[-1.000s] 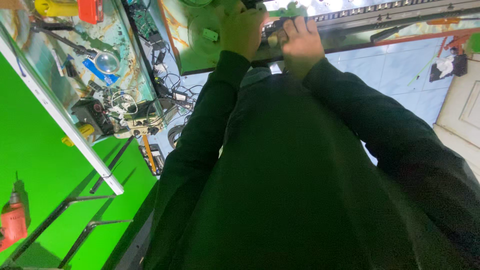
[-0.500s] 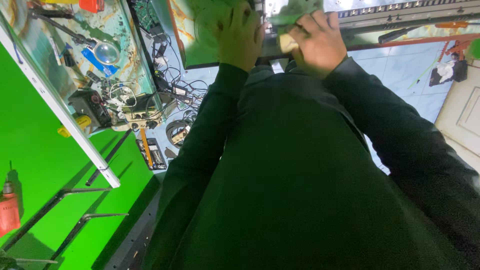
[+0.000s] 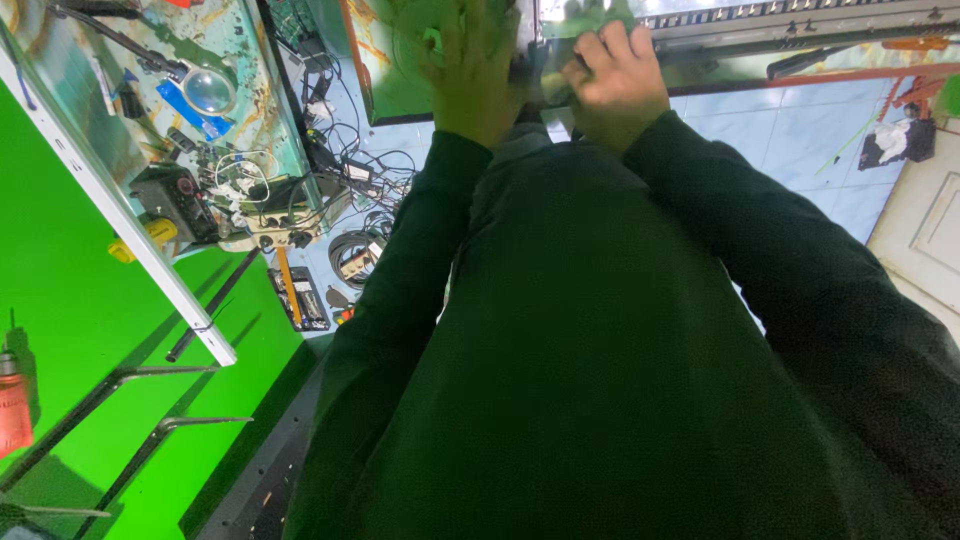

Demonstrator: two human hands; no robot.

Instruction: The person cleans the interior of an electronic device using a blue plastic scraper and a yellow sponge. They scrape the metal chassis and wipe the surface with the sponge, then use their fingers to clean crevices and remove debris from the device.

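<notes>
My left hand (image 3: 470,75) lies flat, fingers spread, on a green-tinted flat panel (image 3: 385,70) at the top of the view. Just right of it, my right hand (image 3: 615,85) is curled into a fist around a small dark object (image 3: 528,72) at the edge of a long grey metal panel (image 3: 800,30) with a row of small parts along it. The two hands are almost touching. My dark green sleeves and chest fill the middle and lower view. What the fist grips is mostly hidden.
A cluttered workbench (image 3: 60,130) at upper left holds a round magnifier (image 3: 208,90), a blue tool, a yellow item (image 3: 150,235) and tangled cables (image 3: 345,190). A green wall with metal brackets (image 3: 150,440) and a red drill (image 3: 12,415) is at lower left. A white door (image 3: 925,240) is at right.
Both hands have drifted slightly up and right in the view and stay pressed together. The left hand has flattened onto the panel, and the bench has slid left.
</notes>
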